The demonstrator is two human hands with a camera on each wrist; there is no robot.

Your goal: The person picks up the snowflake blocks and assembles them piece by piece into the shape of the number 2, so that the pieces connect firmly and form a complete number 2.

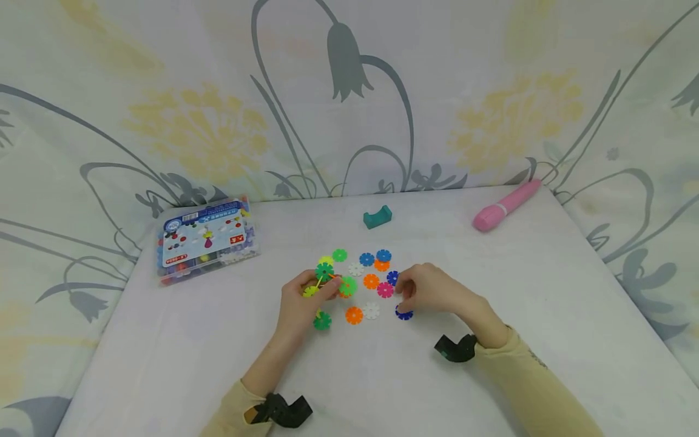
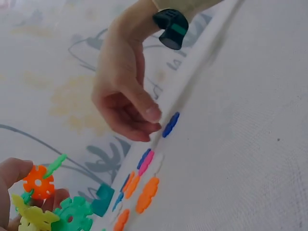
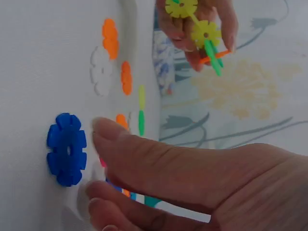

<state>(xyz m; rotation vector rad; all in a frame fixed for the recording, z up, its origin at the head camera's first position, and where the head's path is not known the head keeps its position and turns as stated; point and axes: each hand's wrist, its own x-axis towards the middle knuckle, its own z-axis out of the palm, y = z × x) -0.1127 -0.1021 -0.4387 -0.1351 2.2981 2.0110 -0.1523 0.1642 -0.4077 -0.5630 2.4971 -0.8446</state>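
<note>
My left hand (image 1: 295,303) holds a joined group of snowflake discs (image 2: 72,215), green, yellow and orange, slotted into one another at angles. In the right wrist view this group hangs above the table, pinched between thumb and fingers. On the right, my right hand (image 1: 434,288) hovers just over a dark blue snowflake disc (image 3: 67,150) lying flat. Its thumb and fingers are bent but apart, with nothing between them. Between the hands lie loose discs: a pink one (image 1: 384,290), an orange one (image 1: 354,315), a white one (image 1: 371,311) and several others.
A clear plastic case (image 1: 207,240) with a printed label and coloured pieces stands at the back left. A teal block with a curved notch (image 1: 378,217) sits behind the discs. At the back right lies a pink rod-shaped object (image 1: 505,206). Patterned cloth (image 1: 349,145) rises behind the white table (image 1: 546,291).
</note>
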